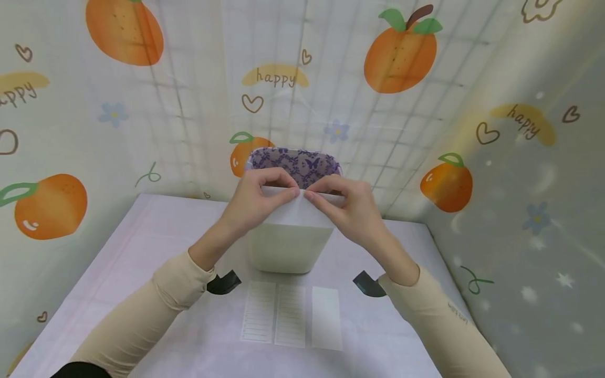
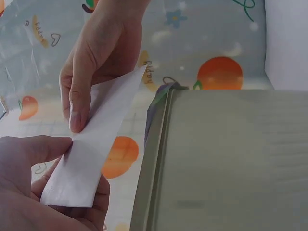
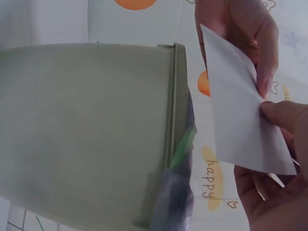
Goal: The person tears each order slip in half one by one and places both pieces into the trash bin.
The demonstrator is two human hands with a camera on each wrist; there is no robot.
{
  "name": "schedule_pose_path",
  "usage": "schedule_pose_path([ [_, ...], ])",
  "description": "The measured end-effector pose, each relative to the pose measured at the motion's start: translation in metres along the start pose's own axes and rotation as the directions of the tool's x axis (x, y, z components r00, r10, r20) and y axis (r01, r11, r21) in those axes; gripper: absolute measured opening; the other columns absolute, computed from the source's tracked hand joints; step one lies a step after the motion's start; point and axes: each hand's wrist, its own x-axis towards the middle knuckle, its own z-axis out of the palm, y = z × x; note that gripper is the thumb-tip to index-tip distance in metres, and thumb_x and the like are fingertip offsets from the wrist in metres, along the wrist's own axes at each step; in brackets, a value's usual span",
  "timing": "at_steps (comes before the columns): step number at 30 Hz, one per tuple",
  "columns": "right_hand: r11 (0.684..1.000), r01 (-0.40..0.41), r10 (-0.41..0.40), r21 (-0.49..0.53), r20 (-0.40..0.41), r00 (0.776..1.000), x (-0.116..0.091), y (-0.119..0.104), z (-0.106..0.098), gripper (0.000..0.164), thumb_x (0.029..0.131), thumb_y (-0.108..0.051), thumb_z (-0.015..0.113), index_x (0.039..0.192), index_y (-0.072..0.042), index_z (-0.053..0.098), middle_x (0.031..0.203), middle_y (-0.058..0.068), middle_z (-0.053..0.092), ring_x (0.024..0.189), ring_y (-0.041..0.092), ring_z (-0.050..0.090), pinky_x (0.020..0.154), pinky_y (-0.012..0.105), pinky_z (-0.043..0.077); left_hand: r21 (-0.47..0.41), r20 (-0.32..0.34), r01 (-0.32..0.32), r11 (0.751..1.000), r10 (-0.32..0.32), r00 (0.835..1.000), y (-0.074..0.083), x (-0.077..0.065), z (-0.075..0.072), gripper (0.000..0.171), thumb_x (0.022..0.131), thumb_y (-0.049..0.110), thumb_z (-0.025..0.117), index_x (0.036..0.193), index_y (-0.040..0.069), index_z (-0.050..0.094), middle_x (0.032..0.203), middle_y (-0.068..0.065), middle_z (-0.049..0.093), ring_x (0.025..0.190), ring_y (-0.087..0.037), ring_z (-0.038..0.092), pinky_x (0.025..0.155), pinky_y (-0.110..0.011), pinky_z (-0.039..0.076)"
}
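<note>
A white slip of paper [image 1: 298, 207] is held up above the near rim of a pale green bin [image 1: 290, 249]. My left hand [image 1: 257, 197] pinches its upper edge near the middle between thumb and fingers. Close beside it, my right hand [image 1: 347, 205] pinches the same edge, the two thumbs almost meeting. In the left wrist view the paper [image 2: 91, 149] is slightly bent and looks whole. The right wrist view shows the paper [image 3: 236, 106] apart from the bin's side [image 3: 86, 130]. A purple patterned liner [image 1: 298, 163] shows inside the bin.
Two lined paper slips [image 1: 258, 312] and a blank white slip [image 1: 326, 317] lie in a row on the table [image 1: 189, 336], in front of the bin. Black wrist straps [image 1: 370, 284] stick out by both sleeves. Fruit-printed curtains [image 1: 198, 105] hang behind and at the sides.
</note>
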Motion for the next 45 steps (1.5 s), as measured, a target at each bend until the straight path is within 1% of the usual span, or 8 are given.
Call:
schedule_pose_path([
  [8,0.999,-0.045,0.044,-0.018,-0.038,0.998,0.022,0.005,-0.003,0.007,0.097,-0.015,0.078,0.097,-0.009,0.081,0.092,0.001,0.080,0.089,0.014,0.073,0.084,0.023,0.055,0.008,-0.002,-0.022,1.000,0.022,1.000,-0.002,0.024,-0.008,0.005,0.097,0.014,0.076,0.093,0.012,0.078,0.093,0.000,0.076,0.102,-0.013,0.069,0.101,-0.039,0.050],
  [13,0.997,-0.079,0.078,-0.017,-0.050,0.996,0.038,0.008,-0.005,0.009,0.097,-0.018,0.078,0.096,-0.010,0.082,0.092,0.001,0.080,0.090,0.014,0.074,0.087,0.028,0.056,0.050,-0.014,-0.006,0.999,0.006,1.000,-0.001,0.040,-0.015,0.005,0.097,0.015,0.076,0.093,0.012,0.078,0.092,0.000,0.077,0.103,-0.012,0.069,0.102,-0.037,0.049],
  [16,0.996,-0.085,0.083,-0.034,-0.058,0.995,0.043,0.010,-0.006,0.010,0.097,-0.019,0.078,0.095,-0.011,0.082,0.090,0.000,0.080,0.090,0.013,0.073,0.087,0.026,0.055,0.056,-0.011,0.005,0.998,-0.004,1.000,-0.001,0.048,-0.017,0.006,0.097,0.015,0.077,0.092,0.011,0.079,0.091,0.000,0.077,0.102,-0.013,0.069,0.101,-0.037,0.048],
  [21,0.995,-0.089,0.085,-0.055,-0.067,0.994,0.051,0.016,-0.007,0.009,0.097,-0.020,0.078,0.097,-0.012,0.083,0.090,0.000,0.080,0.091,0.011,0.073,0.085,0.022,0.052,0.026,-0.010,0.051,0.998,-0.051,0.999,-0.004,0.058,-0.020,0.007,0.096,0.016,0.077,0.092,0.010,0.079,0.092,0.000,0.077,0.106,-0.013,0.066,0.100,-0.034,0.047],
  [26,0.996,-0.078,0.075,-0.050,-0.058,0.995,0.061,0.025,-0.007,0.010,0.098,-0.019,0.077,0.097,-0.011,0.083,0.092,0.001,0.081,0.092,0.013,0.073,0.085,0.024,0.052,-0.025,-0.019,0.114,0.993,-0.115,0.993,-0.007,0.067,-0.024,0.010,0.095,0.017,0.078,0.094,0.007,0.079,0.094,-0.001,0.076,0.104,-0.013,0.063,0.088,-0.030,0.050],
  [31,0.994,-0.088,0.086,-0.057,-0.037,0.996,0.071,0.030,-0.010,0.009,0.098,-0.018,0.077,0.097,-0.011,0.083,0.092,0.003,0.081,0.089,0.013,0.071,0.087,0.028,0.054,-0.003,-0.015,0.172,0.985,-0.172,0.985,-0.007,0.077,-0.027,0.011,0.096,0.020,0.078,0.097,0.009,0.078,0.098,0.002,0.075,0.101,-0.012,0.062,0.080,-0.029,0.051],
  [37,0.989,-0.119,0.116,-0.087,-0.046,0.992,0.083,0.029,-0.011,0.011,0.098,-0.020,0.077,0.100,-0.011,0.083,0.095,0.004,0.081,0.094,0.015,0.071,0.088,0.031,0.050,-0.054,-0.025,0.185,0.981,-0.186,0.982,-0.010,0.092,-0.031,0.005,0.095,0.015,0.078,0.091,0.012,0.078,0.093,0.001,0.074,0.096,-0.014,0.059,0.075,-0.028,0.049],
  [45,0.980,-0.171,0.160,-0.107,-0.098,0.982,0.093,0.033,-0.005,0.013,0.098,-0.021,0.077,0.102,-0.010,0.082,0.097,0.006,0.080,0.095,0.015,0.069,0.088,0.031,0.048,-0.137,-0.029,0.219,0.966,-0.225,0.974,-0.017,0.102,-0.033,0.011,0.095,0.014,0.078,0.084,0.018,0.079,0.095,0.000,0.074,0.093,-0.016,0.062,0.072,-0.028,0.052],
])
